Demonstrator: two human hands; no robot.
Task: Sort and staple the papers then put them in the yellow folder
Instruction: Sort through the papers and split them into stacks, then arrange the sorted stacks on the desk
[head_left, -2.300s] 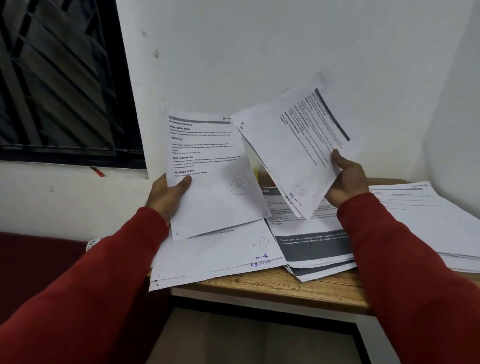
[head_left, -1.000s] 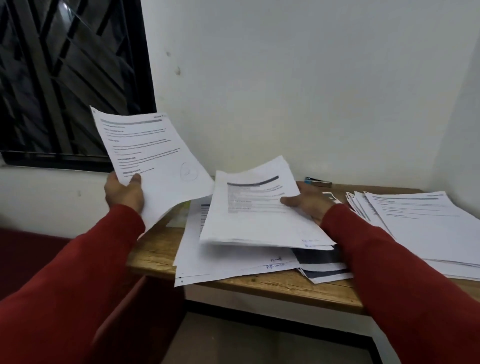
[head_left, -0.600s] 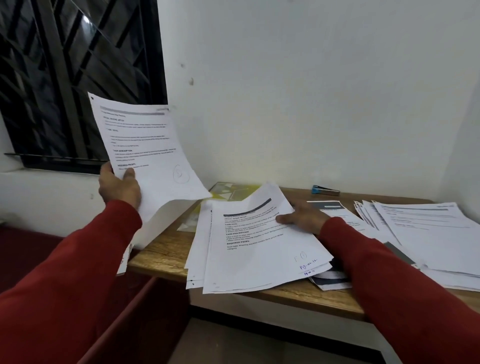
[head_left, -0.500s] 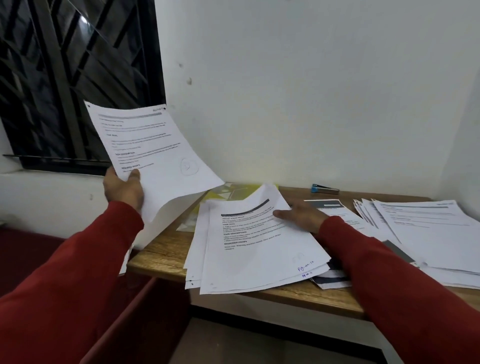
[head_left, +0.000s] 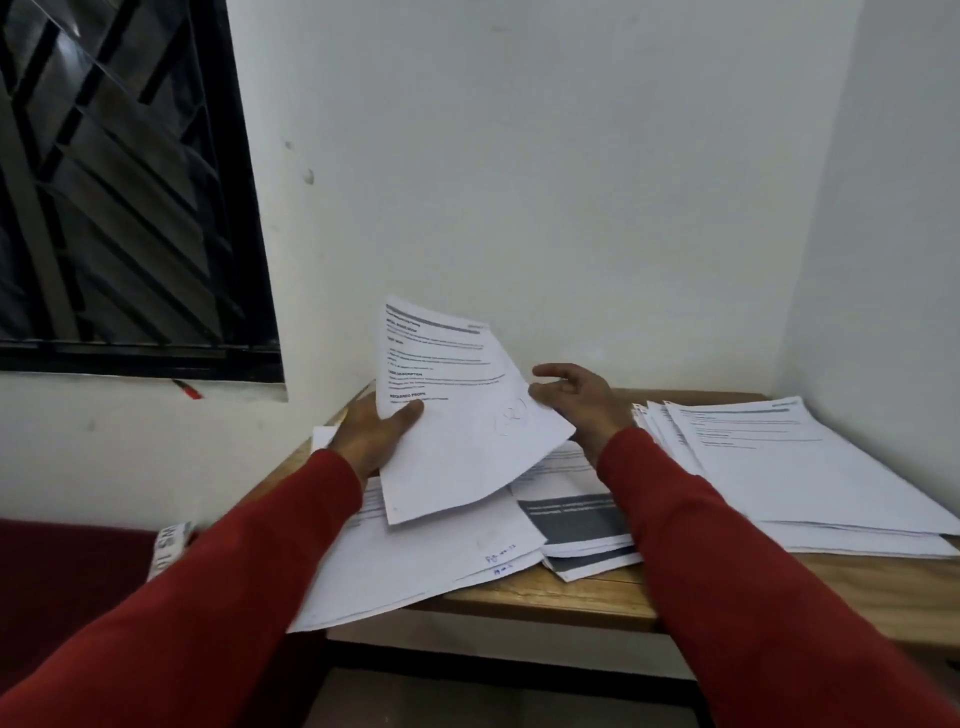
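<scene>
Gripping a printed sheet (head_left: 457, 415) at its left edge, the left hand (head_left: 371, 434) sits at frame centre, thumb laid across the printed face and the other fingers hidden behind the paper. The sheet is lifted off the table (head_left: 545, 592) and tilted, top edge toward the wall, lower corner hanging over the papers below. A pencilled circle mark shows near its right side; the digit inside is too blurred to read.

The right hand (head_left: 576, 397) is just right of the sheet, palm turned inward, fingers loosely spread and slightly curled. Its thumb meets the sheet's right edge; whether it actually pinches the paper or only touches it is hard to tell, probably only touching. Both forearms, in red sleeves (head_left: 727, 571), run up from the lower corners of the frame and converge on the sheet.

Under the raised sheet lies a loose central pile of papers (head_left: 441, 551), its lower left corner overhanging the table's front edge, blue handwriting near its lower right corner. Beside it, sheets with a dark grey band (head_left: 576, 522) poke out toward the right. A separate, fanned stack (head_left: 779, 467) rests at the right of the frame, well apart from the hands.

A barred window (head_left: 119, 182) fills the upper left; a white wall (head_left: 519, 156) runs behind the table.
</scene>
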